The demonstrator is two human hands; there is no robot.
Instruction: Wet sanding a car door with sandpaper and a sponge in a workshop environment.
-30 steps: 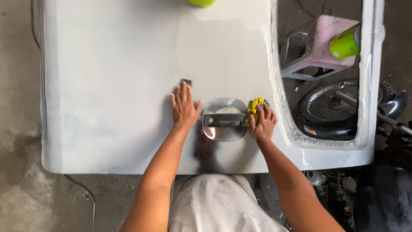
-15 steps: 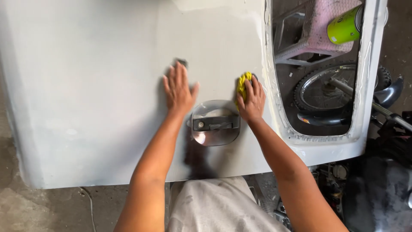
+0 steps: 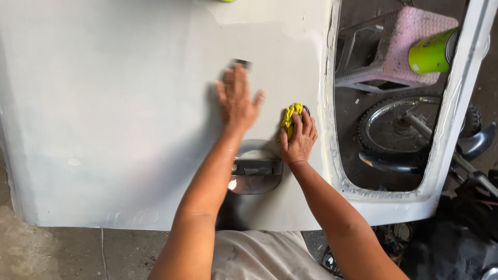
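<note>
Head view: the left hand [image 3: 237, 101] lies flat with fingers spread on the pale grey car door panel [image 3: 119, 114], a small dark sanding piece [image 3: 241, 64] under its fingertips, while the right hand [image 3: 298, 140] presses a crumpled yellow cloth [image 3: 288, 120] against the panel at centre frame. Through the window opening at right show a pink stool [image 3: 402, 41], a green can [image 3: 429, 52] and a wheel [image 3: 399, 129]; against half a second ago both hands sit farther above the door handle recess [image 3: 255, 170]

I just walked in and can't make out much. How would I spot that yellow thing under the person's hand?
Start at the big white car door lying flat, and find its window opening on the right. Just left of that opening, above the door handle, the right hand presses a crumpled yellow cloth. It is the only bright yellow thing on the pale panel.
</note>
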